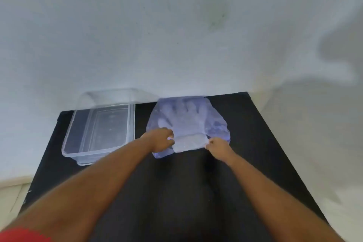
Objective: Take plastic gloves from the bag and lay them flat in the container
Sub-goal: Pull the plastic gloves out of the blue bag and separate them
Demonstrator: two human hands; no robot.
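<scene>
While both hands' grip pinches a filmy glove (189,142) cuff (translucent), clear rectangular container (98,133) beside.

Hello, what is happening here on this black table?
A person is pulling a plastic glove out of a bluish plastic bag lying on the black table. The left hand and the right hand each pinch one side of the glove's cuff at the bag's mouth. The clear container stands open to the left; whether it holds any gloves cannot be told.
</scene>
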